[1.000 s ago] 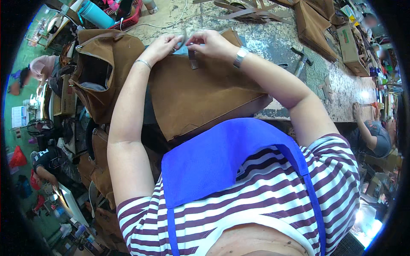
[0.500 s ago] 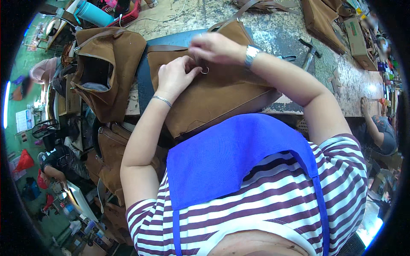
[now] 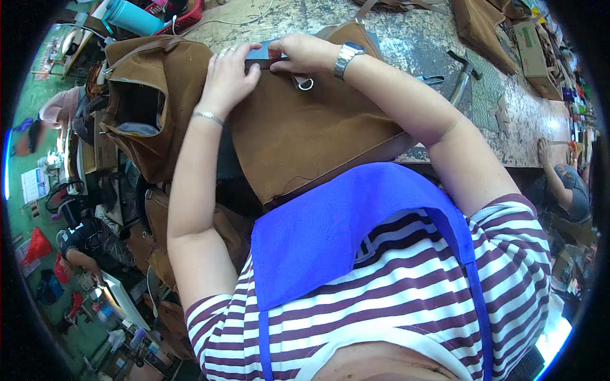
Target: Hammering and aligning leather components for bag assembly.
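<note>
A large brown bag (image 3: 298,140) lies flat before me, its lower side near my blue apron. My left hand (image 3: 230,75) bends its fingers over the bag's far left edge, thumb on the near side. Beside it, my right hand (image 3: 304,53) pinches the far edge, fingers and thumb close together. A short dark strip of the edge shows between the hands, with blue-grey surface behind it. Just below my right hand a silver metal ring (image 3: 305,84) hangs on the bag. What lies under my left fingers is hidden.
A brown bag with an open mouth (image 3: 160,114) stands at the left. A hammer (image 3: 466,76) and a small blue-handled tool (image 3: 432,80) lie right of my right arm. A turquoise bottle (image 3: 133,18) and red basket (image 3: 190,14) are far left. Other people sit at both sides.
My left hand has moved left and away from me, off the ring area to the bag's far edge. My right hand has come down to the edge, and the ring now shows clearly.
</note>
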